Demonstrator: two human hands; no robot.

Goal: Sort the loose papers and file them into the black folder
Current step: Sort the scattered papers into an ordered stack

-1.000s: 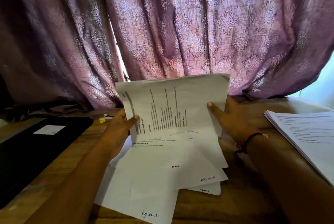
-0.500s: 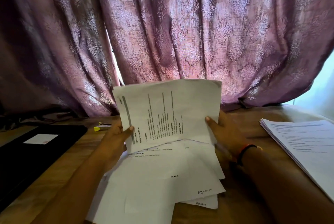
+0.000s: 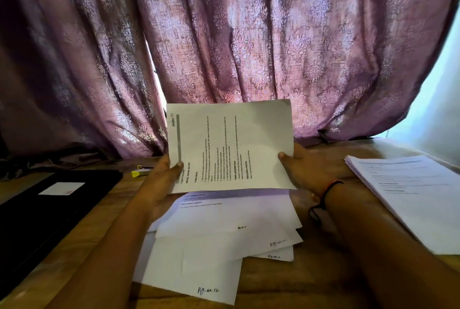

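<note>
I hold one printed sheet (image 3: 231, 144) upright above the table, its text running sideways. My left hand (image 3: 161, 181) pinches its lower left edge with the thumb in front. My right hand (image 3: 306, 171) grips its lower right corner. Under the sheet lies a loose fan of white papers (image 3: 219, 241), some with handwritten page numbers at the bottom. The black folder (image 3: 42, 211) lies shut at the left of the table, a white label on its cover. A neater stack of printed pages (image 3: 410, 196) rests at the right.
A yellow highlighter (image 3: 140, 172) lies behind the folder near my left hand. A patterned purple curtain (image 3: 224, 34) hangs right behind the wooden table (image 3: 318, 273). A black and red band circles my right wrist.
The held sheet has straightened and turned more squarely toward me, with both hands still on it. The view has shifted slightly; the papers on the table have not moved.
</note>
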